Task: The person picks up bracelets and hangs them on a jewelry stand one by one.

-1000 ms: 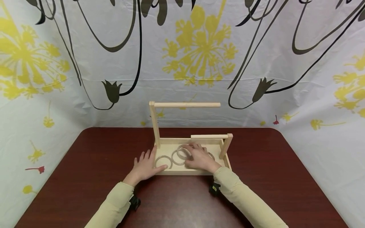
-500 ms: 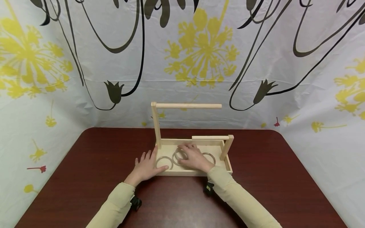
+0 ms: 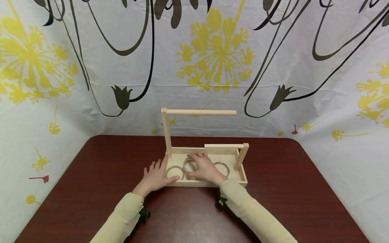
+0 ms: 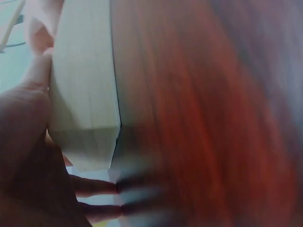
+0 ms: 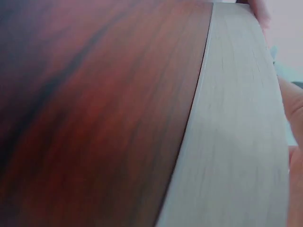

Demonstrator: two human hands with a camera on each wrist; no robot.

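A shallow pale wooden tray (image 3: 225,184) stands on the table with several clear rings in it. My left hand (image 3: 154,180) rests on its front left corner, fingers spread outside the wall and thumb over the front rim, beside the left ring (image 3: 174,166). My right hand (image 3: 204,170) reaches over the front wall and grips a middle ring (image 3: 184,164) between thumb and fingers; its right side is hidden under the hand. Another ring (image 3: 229,170) lies right of that hand. In the left wrist view the left thumb lies along the tray's wall (image 4: 85,71).
From the tray's left end rises a tall post (image 3: 166,135) with a long rod (image 3: 200,112) pointing right. A shorter post (image 3: 241,157) at the right end carries a short rod (image 3: 224,146) pointing left. Behind the dark red table (image 3: 121,152) hangs a patterned cloth (image 3: 200,98).
My right hand has moved left with its ring, which now lies over the middle ring instead of partly beside it. The right ring has come into fuller view. My left hand stays put.
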